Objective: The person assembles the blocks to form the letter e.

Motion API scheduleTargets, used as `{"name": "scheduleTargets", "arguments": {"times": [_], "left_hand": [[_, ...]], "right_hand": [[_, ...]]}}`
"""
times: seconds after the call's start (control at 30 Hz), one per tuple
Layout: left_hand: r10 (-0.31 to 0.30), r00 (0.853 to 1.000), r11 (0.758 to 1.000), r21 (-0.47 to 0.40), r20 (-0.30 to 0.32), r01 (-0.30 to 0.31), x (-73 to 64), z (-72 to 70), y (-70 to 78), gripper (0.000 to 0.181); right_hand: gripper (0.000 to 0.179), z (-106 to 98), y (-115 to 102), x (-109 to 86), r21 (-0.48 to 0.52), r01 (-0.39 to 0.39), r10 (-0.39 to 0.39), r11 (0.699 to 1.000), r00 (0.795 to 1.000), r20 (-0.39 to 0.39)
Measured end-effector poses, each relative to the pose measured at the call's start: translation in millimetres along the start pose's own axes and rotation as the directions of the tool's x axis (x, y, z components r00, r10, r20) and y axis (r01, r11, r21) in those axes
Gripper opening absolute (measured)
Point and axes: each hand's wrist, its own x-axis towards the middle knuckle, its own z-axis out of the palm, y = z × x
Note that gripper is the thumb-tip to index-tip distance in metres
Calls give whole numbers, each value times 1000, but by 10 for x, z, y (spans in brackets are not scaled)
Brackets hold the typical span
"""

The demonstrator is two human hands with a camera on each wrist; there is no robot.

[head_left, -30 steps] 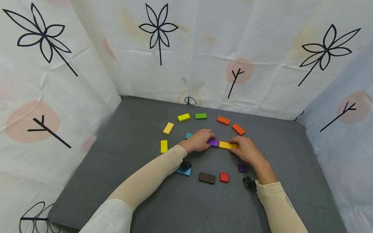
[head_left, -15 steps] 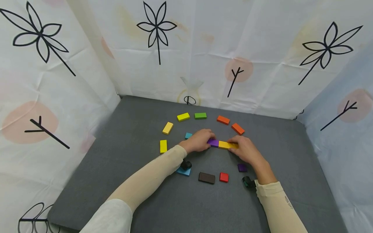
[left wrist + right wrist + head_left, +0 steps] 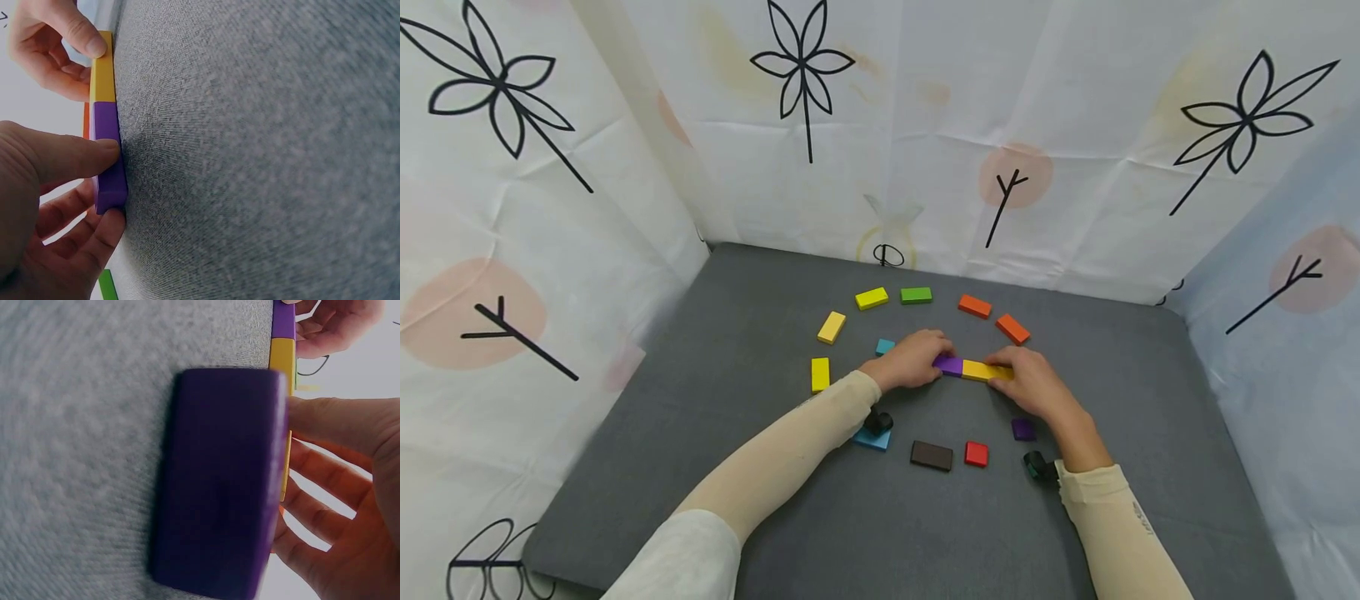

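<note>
On the grey table, a purple block [image 3: 951, 367] and a yellow block [image 3: 977, 372] lie end to end in one line. My left hand [image 3: 913, 360] grips the purple block, thumb on its near side and fingers curled round its left end, as the left wrist view shows. At the yellow block's right part, my right hand [image 3: 1033, 383] pinches it between thumb and fingers. A light blue block [image 3: 886, 347] peeks out behind my left hand. Large in the right wrist view stands a dark purple block [image 3: 219, 481], on the near side of my right hand.
Yellow blocks [image 3: 820, 375], a green block [image 3: 916, 296] and orange blocks [image 3: 1013, 329] curve round behind my hands. Nearer me lie a blue block [image 3: 874, 440], partly hidden by the wrist camera, a dark brown block [image 3: 932, 456] and a red block [image 3: 977, 454]. Patterned white cloth [image 3: 925, 167] surrounds the table.
Both hands keep their hold on the purple and yellow blocks in the same place. Only the head view has shifted slightly.
</note>
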Motion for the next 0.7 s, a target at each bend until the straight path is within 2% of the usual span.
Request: {"name": "scheduleTargets", "arguments": {"times": [0.23, 0.5, 0.7], "left_hand": [[3, 1000, 1000, -5, -4, -3, -3, -3, -3, 34], [-10, 1000, 1000, -3, -16, 10, -2, -10, -6, 35], [-46, 997, 997, -73, -66, 41, -93, -32, -53, 40]], "right_hand": [[29, -3, -8, -5, -3, 8, -8, 1000, 1000, -2], [31, -8, -18, 5, 9, -24, 24, 1000, 1000, 4], [36, -26, -48, -57, 4, -22, 22, 1000, 999, -38]]}}
